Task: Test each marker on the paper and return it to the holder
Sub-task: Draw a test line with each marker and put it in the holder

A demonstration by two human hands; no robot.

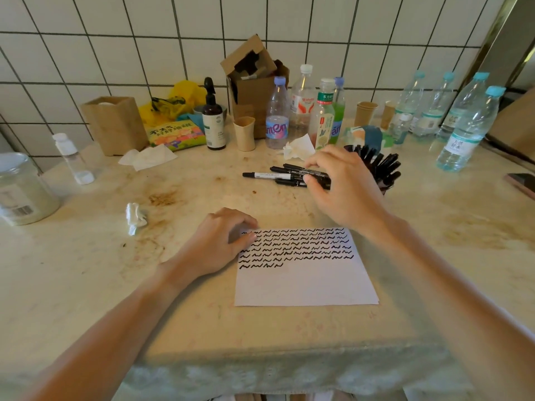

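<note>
Your right hand [344,183] reaches over the loose markers [289,176] lying on the table [86,270], with thumb and forefinger closing on one black marker near its end; the fingers are curled round it, though whether it has left the table you cannot tell from here. The other markers lie touching it, stretching away to the left of that hand, one with a white barrel [267,175] lying farthest out. Just beyond and to the right of your right hand stands the holder [382,169], packed with black markers that lean outward.

Your left hand [223,241] rests on the upper left corner of the paper [304,282], fingers loosely bent and pressing the sheet down, holding nothing. The paper lies below your right hand and carries rows of black squiggles across its upper half; the lower half is blank.

To the left of your left hand sits a crumpled tissue [135,217]. Beyond your right hand stand several plastic bottles [304,111], a paper cup [244,133] and a brown pump bottle [213,117]. Far right of your right hand lies a phone [522,183] at the table's edge.
</note>
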